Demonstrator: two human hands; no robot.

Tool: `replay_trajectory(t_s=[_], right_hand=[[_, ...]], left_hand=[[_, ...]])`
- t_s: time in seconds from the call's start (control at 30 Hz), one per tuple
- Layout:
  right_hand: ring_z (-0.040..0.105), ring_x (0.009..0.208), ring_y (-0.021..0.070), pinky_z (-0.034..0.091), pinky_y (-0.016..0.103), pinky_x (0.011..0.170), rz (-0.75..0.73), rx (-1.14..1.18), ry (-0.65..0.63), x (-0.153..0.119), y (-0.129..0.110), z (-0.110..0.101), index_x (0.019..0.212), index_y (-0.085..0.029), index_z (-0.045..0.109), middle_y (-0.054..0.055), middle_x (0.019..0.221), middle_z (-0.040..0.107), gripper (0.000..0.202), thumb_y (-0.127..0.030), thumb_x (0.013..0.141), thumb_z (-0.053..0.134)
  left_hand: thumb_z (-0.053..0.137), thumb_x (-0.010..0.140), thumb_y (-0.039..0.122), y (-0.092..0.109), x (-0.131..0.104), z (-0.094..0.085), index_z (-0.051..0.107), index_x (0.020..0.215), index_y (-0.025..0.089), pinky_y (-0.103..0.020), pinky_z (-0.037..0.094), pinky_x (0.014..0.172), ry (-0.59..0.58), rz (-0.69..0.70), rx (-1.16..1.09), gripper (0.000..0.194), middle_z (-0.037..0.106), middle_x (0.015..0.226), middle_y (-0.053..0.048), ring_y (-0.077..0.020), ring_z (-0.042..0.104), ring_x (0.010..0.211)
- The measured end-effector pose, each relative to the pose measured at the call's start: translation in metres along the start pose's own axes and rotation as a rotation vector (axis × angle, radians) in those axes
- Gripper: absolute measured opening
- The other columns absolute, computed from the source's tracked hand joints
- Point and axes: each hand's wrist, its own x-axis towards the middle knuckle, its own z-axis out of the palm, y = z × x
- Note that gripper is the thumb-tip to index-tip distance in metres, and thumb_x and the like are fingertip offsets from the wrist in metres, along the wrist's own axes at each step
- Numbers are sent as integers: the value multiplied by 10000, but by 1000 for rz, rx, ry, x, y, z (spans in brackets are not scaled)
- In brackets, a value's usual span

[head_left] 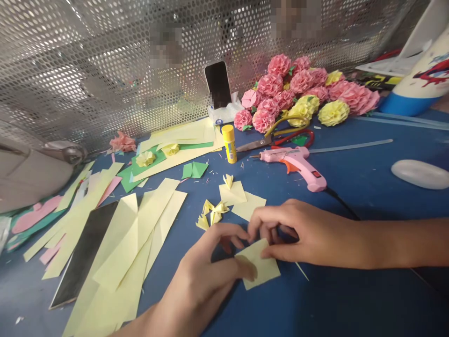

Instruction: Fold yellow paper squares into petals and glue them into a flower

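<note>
Between my two hands is a small square of pale yellow paper [258, 266], tilted just over the blue table. The thumb of my left hand [213, 267] presses on its left side, fingers curled behind. My right hand [287, 234] pinches its upper right edge with the thumb on top. Just beyond my fingers, two more yellow paper squares [250, 206] overlap on the table. One folded yellow paper piece [228, 181] sits on the farther square, and several more folded pieces [214, 213] lie in a cluster left of it.
A pink glue gun [298, 164], scissors [261, 142] and a yellow glue stick [229, 144] stand or lie beyond my hands. Long yellow paper strips [129, 252] cover the left side. Pink and yellow paper flowers [280, 89] are heaped behind, near a propped phone [218, 84].
</note>
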Motion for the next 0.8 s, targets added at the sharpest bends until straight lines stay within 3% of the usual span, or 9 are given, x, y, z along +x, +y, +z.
replay_trajectory(t_s=[0.03, 0.13, 0.27, 0.37, 0.47, 0.67, 0.8], right_hand=[[544, 609, 76, 358, 202, 579, -7, -65, -1, 0, -1, 1, 920, -222, 645, -72, 685, 610, 79, -285, 908, 692], [525, 668, 88, 344, 216, 626, -107, -216, 29, -1, -2, 1, 741, -192, 595, -52, 704, 582, 188, -211, 917, 658], [509, 715, 111, 330, 235, 660, -186, -324, 49, -1, -1, 2, 724, -182, 563, -38, 724, 561, 206, -169, 910, 650], [506, 728, 122, 335, 243, 680, -218, -365, 58, 0, 2, 3, 752, -185, 561, -32, 759, 564, 187, -179, 910, 659], [518, 775, 134, 348, 247, 703, -258, -388, 45, 1, 5, 2, 787, -185, 572, -23, 799, 563, 164, -186, 918, 671], [537, 850, 151, 399, 275, 790, -488, -437, -13, 5, 10, -10, 905, -175, 627, 21, 916, 616, 131, -176, 1006, 544], [583, 1011, 180, 426, 326, 875, -708, -621, -72, 4, 14, -18, 1078, -166, 667, 36, 1131, 694, 216, -137, 1038, 457]], left_hand=[[487, 974, 73, 0, 1, -2, 697, 877, 255, -220, 536, 820, -21, 28, -13, 295, 581, 1120, -18, -122, 643, 944], [410, 968, 26, -1, 5, -7, 695, 906, 236, -214, 511, 835, -35, 19, -86, 359, 558, 1145, -38, -109, 617, 947], [509, 973, 108, -1, 4, -5, 613, 1135, 268, -234, 512, 857, -81, -96, -68, 250, 636, 1013, -10, -129, 633, 934], [630, 920, 142, -2, 2, -1, 480, 1322, 308, -237, 525, 775, -84, -162, 0, 460, 639, 904, 28, -138, 638, 833], [622, 904, 107, -1, 3, 2, 381, 1406, 314, -232, 516, 721, -81, -137, 0, 595, 630, 861, 45, -137, 631, 787], [605, 933, 100, 2, 4, -2, 615, 1048, 238, -263, 479, 790, -103, -8, 38, 180, 667, 929, 18, -137, 618, 847], [571, 967, 104, 0, -1, -4, 662, 1104, 208, -287, 465, 818, -122, 147, 113, 194, 709, 1046, -14, -152, 626, 914]])
